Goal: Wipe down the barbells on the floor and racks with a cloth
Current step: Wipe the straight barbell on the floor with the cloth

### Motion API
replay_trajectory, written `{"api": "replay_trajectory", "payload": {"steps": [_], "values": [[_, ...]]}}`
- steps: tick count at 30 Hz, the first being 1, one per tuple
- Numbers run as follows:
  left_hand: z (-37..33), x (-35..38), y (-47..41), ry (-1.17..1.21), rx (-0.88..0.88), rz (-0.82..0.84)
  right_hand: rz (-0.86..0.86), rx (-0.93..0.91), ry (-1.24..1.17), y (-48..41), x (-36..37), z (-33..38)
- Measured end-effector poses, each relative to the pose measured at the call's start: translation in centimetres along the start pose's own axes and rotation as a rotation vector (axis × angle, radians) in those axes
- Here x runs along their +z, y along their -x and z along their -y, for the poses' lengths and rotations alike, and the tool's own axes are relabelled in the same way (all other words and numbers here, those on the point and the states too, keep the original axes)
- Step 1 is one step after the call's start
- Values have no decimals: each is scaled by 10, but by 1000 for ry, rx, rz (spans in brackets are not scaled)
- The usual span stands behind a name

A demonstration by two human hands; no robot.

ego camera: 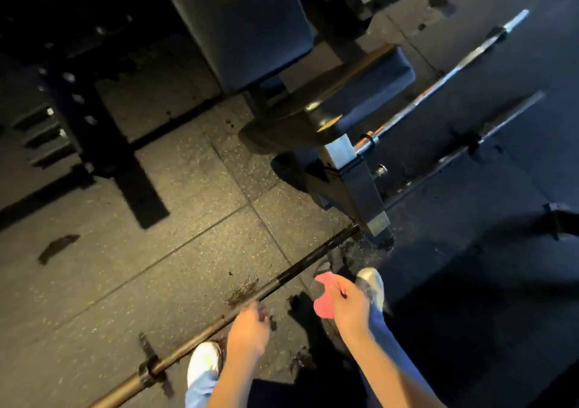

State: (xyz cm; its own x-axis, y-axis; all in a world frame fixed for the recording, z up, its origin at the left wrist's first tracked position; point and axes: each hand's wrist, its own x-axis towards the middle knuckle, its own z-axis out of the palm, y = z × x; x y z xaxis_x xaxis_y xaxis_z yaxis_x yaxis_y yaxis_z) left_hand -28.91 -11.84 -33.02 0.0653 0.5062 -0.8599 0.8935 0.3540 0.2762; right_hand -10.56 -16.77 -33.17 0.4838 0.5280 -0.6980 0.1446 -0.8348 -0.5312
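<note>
A dark barbell (282, 277) lies diagonally on the rubber floor, running from the lower left up to the bench foot. My left hand (247, 329) hovers just above its shaft near my left shoe, fingers loosely curled and holding nothing. To the right, my right hand (347, 307) grips a pink cloth (324, 304), held off the bar. A second barbell (438, 89) with a shiny shaft lies at the upper right, and a third bar (488, 132) lies alongside it.
A padded bench (341, 103) with a metal foot (366, 197) stands over the barbell's far end. A black rack frame (94, 132) fills the upper left. Rust-like flakes (244, 290) speckle the floor beside the bar. My white shoes (203, 363) stand on either side of it.
</note>
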Motion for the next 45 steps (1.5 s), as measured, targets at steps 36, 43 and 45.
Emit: {"api": "replay_trajectory", "payload": {"steps": [36, 43, 45], "values": [[-30, 246, -203, 220, -250, -573, 644, -873, 655, -269, -12, -145], [-10, 256, -257, 11, -244, -721, 602, -1238, 714, -307, 40, -145], [-10, 251, -265, -74, -248, -688, 597, -1355, 757, -317, 51, -136]]}}
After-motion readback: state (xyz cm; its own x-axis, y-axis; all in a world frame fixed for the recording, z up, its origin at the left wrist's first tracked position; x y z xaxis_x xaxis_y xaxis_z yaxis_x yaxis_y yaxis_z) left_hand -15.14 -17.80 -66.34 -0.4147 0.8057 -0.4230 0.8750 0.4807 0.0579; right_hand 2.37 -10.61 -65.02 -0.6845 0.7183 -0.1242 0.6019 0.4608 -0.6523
